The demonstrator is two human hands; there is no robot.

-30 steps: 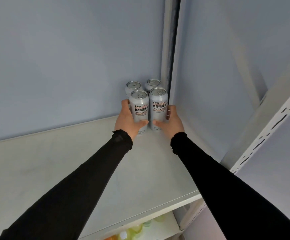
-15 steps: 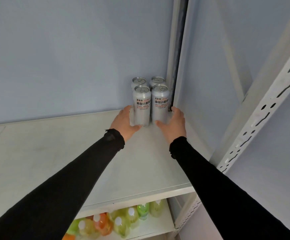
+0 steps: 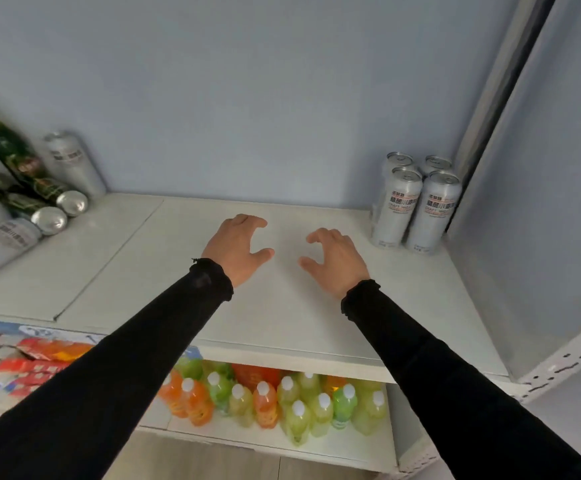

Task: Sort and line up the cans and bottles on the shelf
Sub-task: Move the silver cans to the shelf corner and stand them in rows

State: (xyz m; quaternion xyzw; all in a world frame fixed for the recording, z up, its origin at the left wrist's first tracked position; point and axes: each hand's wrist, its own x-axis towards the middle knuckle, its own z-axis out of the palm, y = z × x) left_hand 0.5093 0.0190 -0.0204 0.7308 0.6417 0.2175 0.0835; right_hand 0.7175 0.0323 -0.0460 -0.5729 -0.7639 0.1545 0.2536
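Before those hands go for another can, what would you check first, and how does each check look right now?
1. Both hands free: ok. The left hand and right hand hold nothing.
2. Sorted group tidy: ok. Four silver cans stand upright together in the shelf's right back corner.
3. Cans left to sort: ok. A pile of green and silver cans sits at the far left, some lying down.
4. Path to the pile: ok. The shelf between the hands and the pile is bare.
5. Room beside the group: ok. There is open shelf to its left.
6. How many cans remain: cannot tell. The pile runs out of view.
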